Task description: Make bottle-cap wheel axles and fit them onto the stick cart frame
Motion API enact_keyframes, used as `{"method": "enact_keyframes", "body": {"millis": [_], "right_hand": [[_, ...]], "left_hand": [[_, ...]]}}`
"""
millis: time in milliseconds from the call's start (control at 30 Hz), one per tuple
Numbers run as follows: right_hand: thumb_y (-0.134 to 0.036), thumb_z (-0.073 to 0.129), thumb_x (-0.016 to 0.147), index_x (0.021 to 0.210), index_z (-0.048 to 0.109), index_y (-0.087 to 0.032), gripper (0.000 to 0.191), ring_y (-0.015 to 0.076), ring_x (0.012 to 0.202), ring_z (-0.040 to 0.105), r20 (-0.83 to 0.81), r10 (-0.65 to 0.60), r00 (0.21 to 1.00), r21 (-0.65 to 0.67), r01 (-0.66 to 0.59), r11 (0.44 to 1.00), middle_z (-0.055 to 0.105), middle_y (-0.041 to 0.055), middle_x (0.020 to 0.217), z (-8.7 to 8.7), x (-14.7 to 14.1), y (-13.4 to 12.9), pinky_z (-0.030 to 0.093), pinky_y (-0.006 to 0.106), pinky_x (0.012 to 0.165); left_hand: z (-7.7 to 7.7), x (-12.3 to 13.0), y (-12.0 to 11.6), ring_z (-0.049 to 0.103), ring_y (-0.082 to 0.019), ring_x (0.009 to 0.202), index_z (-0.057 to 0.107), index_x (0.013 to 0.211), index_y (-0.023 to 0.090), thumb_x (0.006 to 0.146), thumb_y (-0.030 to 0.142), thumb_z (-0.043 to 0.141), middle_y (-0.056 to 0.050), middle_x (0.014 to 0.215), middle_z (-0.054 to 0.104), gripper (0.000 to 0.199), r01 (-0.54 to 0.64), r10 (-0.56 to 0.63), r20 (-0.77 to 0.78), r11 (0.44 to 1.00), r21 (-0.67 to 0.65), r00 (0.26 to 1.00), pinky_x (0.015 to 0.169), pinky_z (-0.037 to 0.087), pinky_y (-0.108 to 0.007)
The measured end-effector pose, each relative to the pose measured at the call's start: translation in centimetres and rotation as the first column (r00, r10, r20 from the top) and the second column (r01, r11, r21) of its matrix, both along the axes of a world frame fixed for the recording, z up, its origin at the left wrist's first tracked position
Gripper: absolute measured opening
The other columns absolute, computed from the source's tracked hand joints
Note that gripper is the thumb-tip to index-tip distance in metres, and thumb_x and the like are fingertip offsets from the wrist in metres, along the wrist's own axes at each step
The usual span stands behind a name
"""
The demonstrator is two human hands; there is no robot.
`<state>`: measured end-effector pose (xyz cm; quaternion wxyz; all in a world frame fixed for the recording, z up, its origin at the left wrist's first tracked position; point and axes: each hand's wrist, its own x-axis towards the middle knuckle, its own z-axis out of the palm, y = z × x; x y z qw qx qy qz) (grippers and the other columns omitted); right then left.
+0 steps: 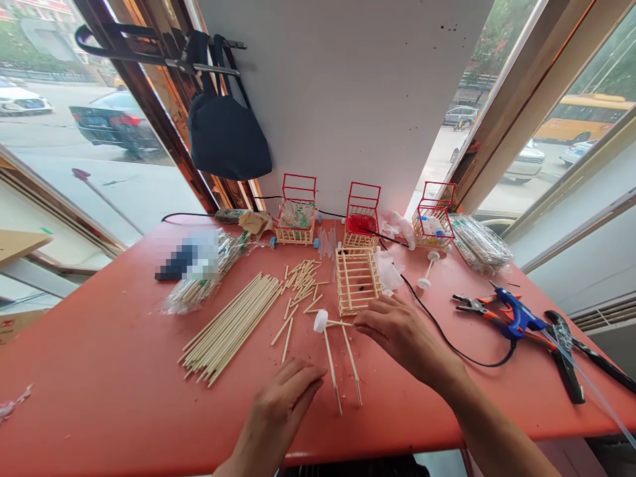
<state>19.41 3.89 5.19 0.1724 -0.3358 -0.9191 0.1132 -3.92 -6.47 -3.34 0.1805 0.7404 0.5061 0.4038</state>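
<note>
My right hand (405, 334) pinches a short thin wooden stick (340, 323) above the table. At the stick's left end sits a white round plastic cap (320, 321). My left hand (285, 401) is closed near the front of the table, thumb against the fingers, with nothing visible in it. Between the hands lie two long wooden sticks (333, 381), each with a small crosspiece or joint near the lower end. Just beyond my right hand stands a slatted wooden frame (358, 281), built from sticks.
Long sticks (233, 328) and short cut sticks (301, 278) lie to the left. Three red-handled stick baskets (295, 232) stand at the back. A blue glue gun (521, 319), pliers (472, 305) and a black cable (447, 341) lie to the right. A white-wheeled axle (428, 269) is behind them.
</note>
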Motion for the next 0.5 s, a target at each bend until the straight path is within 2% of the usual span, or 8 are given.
{"method": "enact_keyframes", "body": {"millis": [233, 367, 500], "right_hand": [[-0.022, 0.062, 0.103, 0.090, 0.070, -0.019, 0.015, 0.0191, 0.082, 0.060, 0.023, 0.046, 0.999, -0.002, -0.046, 0.999, 0.072, 0.0028, 0.087, 0.3, 0.4, -0.3, 0.041, 0.032, 0.075], [-0.019, 0.061, 0.103, 0.089, 0.070, -0.021, 0.016, 0.0192, 0.085, 0.060, 0.081, 0.134, 0.988, -0.041, -0.131, 0.991, 0.071, 0.0016, 0.087, 1.4, 0.4, -1.2, 0.041, 0.032, 0.078], [-0.010, 0.059, 0.101, 0.082, 0.065, -0.020, 0.022, 0.0190, 0.084, 0.059, 0.201, 0.185, 0.962, -0.084, -0.172, 0.982, 0.069, 0.0008, 0.085, 2.4, 0.2, -3.0, 0.040, 0.033, 0.079]], "left_hand": [[-1.0, 0.6, -2.0, 0.073, -0.019, 0.082, 0.073, 0.100, 0.023, 0.102, 0.022, 0.053, -0.005, 0.087, 0.076, 0.020, -0.052, 0.051, 0.032, 0.998, 0.039, 0.998, 0.074, 0.060, -0.025], [-0.6, -1.0, -1.4, 0.074, -0.018, 0.080, 0.074, 0.090, 0.024, 0.100, 0.025, 0.057, -0.002, 0.083, 0.076, 0.019, -0.163, 0.163, 0.013, 0.984, 0.073, 0.987, 0.075, 0.060, -0.024], [0.3, -2.9, -0.3, 0.075, -0.018, 0.083, 0.076, 0.092, 0.024, 0.097, 0.025, 0.060, -0.002, 0.087, 0.078, 0.017, -0.187, 0.189, -0.011, 0.978, 0.092, 0.982, 0.076, 0.059, -0.024]]}}
